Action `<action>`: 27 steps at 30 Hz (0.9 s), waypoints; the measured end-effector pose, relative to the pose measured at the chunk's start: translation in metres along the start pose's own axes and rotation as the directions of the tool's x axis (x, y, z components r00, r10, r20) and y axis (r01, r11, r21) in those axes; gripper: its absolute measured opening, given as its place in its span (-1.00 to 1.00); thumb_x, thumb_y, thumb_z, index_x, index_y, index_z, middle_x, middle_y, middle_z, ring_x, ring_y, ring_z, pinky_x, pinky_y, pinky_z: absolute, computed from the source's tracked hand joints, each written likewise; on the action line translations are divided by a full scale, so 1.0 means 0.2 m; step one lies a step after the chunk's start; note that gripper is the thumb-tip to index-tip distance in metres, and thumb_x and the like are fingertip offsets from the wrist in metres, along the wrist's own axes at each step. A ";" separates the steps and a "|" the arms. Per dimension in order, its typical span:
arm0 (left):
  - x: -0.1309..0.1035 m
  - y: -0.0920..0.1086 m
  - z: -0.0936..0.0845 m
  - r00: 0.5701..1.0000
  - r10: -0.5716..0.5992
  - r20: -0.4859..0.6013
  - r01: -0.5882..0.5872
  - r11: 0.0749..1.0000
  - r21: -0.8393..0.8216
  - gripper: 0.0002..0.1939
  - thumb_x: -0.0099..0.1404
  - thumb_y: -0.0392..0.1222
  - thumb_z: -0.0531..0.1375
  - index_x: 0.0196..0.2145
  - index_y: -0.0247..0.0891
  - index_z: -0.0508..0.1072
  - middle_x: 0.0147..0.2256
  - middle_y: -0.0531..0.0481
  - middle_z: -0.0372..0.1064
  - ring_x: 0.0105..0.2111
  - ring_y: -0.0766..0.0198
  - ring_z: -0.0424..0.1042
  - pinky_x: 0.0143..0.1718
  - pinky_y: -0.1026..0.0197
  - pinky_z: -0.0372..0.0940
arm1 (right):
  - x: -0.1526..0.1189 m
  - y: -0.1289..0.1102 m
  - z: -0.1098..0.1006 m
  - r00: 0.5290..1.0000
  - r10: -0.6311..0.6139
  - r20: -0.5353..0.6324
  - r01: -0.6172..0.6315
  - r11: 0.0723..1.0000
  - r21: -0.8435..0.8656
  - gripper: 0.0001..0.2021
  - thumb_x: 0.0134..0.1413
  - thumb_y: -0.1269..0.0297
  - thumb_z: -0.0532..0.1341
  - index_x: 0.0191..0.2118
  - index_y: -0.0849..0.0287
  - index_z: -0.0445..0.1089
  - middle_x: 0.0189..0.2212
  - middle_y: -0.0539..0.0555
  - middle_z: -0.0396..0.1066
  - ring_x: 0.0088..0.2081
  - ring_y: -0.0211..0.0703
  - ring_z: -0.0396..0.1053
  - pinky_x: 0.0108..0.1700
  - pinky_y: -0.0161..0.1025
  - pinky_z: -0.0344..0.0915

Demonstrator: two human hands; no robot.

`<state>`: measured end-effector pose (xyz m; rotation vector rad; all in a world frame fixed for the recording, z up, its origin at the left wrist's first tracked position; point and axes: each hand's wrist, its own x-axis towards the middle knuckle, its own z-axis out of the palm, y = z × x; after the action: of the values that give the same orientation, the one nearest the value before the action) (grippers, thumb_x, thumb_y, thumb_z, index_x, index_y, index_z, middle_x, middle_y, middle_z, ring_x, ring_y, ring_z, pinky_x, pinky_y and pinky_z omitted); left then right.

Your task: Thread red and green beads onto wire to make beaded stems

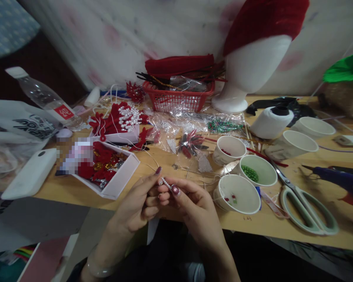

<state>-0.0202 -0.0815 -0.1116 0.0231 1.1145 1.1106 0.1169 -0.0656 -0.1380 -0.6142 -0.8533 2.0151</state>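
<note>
Both hands meet over the front edge of the table, fingertips nearly touching. Between them runs a short string of small white beads [166, 183]. My left hand [139, 201] is closed, its thumb and forefinger pinching the left end, where a thin white thread [148, 153] leads up and away. My right hand [198, 203] pinches the other end between thumb and forefinger. Just right of it stands a paper cup [239, 194] with a few red, green and white beads. Behind that cup, another paper cup [266, 172] holds green beads [249, 173].
To the left are an open white box [120, 178] of red ornaments, a white power bank-like block [29, 174] and a plastic bottle [47, 94]. Scissors [304, 211] and a glue gun [335, 176] lie right. A red basket [178, 98] and foam head [244, 66] stand behind.
</note>
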 end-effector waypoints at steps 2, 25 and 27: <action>0.00 0.00 0.00 1.000 0.012 0.002 -0.012 1.000 -0.002 -0.64 0.42 -0.12 0.11 -0.52 -0.30 0.32 -0.74 0.15 0.25 -0.79 0.47 0.30 -0.87 0.57 -0.07 | 0.00 0.00 0.00 1.000 -0.002 -0.006 0.002 1.000 -0.012 -0.85 0.13 0.22 0.37 -0.16 0.02 0.61 -0.25 0.03 0.65 -0.25 -0.28 0.56 -0.11 -0.32 0.47; -0.01 -0.03 -0.03 0.990 0.079 0.113 -0.093 0.989 0.119 -0.59 0.09 0.05 0.40 -0.53 -0.30 0.34 -0.69 0.12 0.32 -0.75 0.52 0.27 -0.84 0.59 -0.10 | 0.00 0.01 0.03 1.000 0.006 -0.027 -0.004 0.997 0.079 -0.92 0.10 0.29 0.39 -0.26 0.09 0.62 -0.38 0.00 0.65 -0.39 -0.37 0.55 -0.25 -0.47 0.47; -0.02 -0.03 -0.03 0.989 0.076 0.130 -0.092 0.987 0.128 -0.54 0.00 0.09 0.44 -0.55 -0.31 0.33 -0.71 0.13 0.31 -0.77 0.53 0.24 -0.85 0.59 -0.12 | 0.00 0.01 0.02 1.000 0.002 -0.022 0.000 0.996 0.086 -0.92 0.10 0.29 0.39 -0.26 0.09 0.62 -0.38 -0.01 0.65 -0.39 -0.38 0.55 -0.25 -0.49 0.47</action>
<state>-0.0210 -0.0895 -0.1152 0.2442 1.0818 1.0926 0.1132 -0.0681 -0.1358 -0.5876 -0.7487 2.0310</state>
